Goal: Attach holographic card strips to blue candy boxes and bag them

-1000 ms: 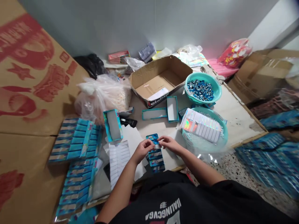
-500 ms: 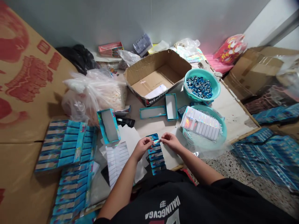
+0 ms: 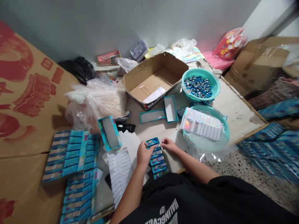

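Note:
A column of small blue boxes [image 3: 158, 160] lies on the table in front of me, the top one showing a round ring shape. My left hand [image 3: 144, 154] is at the left side of this column, its thumb laid across the second box and its fingers curled at the box's left edge. At the right edge of the same box is my right hand [image 3: 169, 146], thumb and forefinger pinched together. Whatever sits between those fingertips is too small to make out. A white sheet of label-like strips [image 3: 120, 171] lies left of the boxes.
Right stand a turquoise basin [image 3: 217, 90] of shiny blue pieces and another basin [image 3: 226, 137] under a sticker sheet [image 3: 201, 124]. Behind are a cardboard box [image 3: 133, 73] and open blue trays [image 3: 171, 109]. Packed blue boxes [image 3: 66, 155] are stacked left, beside a plastic bag [image 3: 100, 98].
My left hand has come down onto the second box, where a shiny strip was held between both hands. My right hand stays pinched at the right edge. The view has shifted slightly.

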A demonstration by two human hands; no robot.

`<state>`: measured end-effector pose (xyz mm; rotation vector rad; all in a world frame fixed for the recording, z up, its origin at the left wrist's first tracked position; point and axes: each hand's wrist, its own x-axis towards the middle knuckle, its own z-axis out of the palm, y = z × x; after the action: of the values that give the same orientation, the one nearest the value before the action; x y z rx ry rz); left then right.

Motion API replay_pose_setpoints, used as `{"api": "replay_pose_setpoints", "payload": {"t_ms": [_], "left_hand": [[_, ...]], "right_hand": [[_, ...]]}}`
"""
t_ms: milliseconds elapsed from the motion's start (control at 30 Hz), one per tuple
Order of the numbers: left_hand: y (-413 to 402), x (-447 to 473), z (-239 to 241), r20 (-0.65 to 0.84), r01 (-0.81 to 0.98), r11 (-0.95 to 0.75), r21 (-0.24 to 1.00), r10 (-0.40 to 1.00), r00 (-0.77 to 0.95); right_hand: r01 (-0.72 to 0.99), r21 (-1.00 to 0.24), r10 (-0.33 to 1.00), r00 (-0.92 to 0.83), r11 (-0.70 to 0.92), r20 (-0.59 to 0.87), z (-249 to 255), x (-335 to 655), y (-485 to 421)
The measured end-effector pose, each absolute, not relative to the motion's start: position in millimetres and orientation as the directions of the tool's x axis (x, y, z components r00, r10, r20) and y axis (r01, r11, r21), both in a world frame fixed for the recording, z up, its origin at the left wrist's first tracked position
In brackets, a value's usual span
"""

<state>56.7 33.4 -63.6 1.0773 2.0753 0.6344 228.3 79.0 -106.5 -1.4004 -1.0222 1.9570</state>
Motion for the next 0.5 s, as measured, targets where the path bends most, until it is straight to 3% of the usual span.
{"api": "replay_pose_setpoints", "payload": {"t_ms": [133, 300, 400, 500], "left_hand": [[31, 47, -77, -0.369, 0.516, 0.533, 0.671, 0.843, -0.390], [27, 49, -75, -0.349, 0.563, 0.476, 0.676, 0.879, -0.324], [19, 53, -58, -0.321, 0.577, 0.451, 0.682, 0.892, -0.317], [3, 56, -33, -0.305, 0.590, 0.432, 0.682, 0.901, -0.307]], "right_hand": [[0.022, -0.776, 0.739, -0.289, -0.631, -0.609, -110, 222, 70], [0.186, -0.770, 0.730, -0.246, -0.610, -0.637, -92, 229, 73], [0.293, -0.823, 0.816, -0.184, -0.487, -0.548, -62, 253, 80], [0.417, -0.860, 0.929, -0.087, -0.294, -0.359, -23, 313, 103]]}}
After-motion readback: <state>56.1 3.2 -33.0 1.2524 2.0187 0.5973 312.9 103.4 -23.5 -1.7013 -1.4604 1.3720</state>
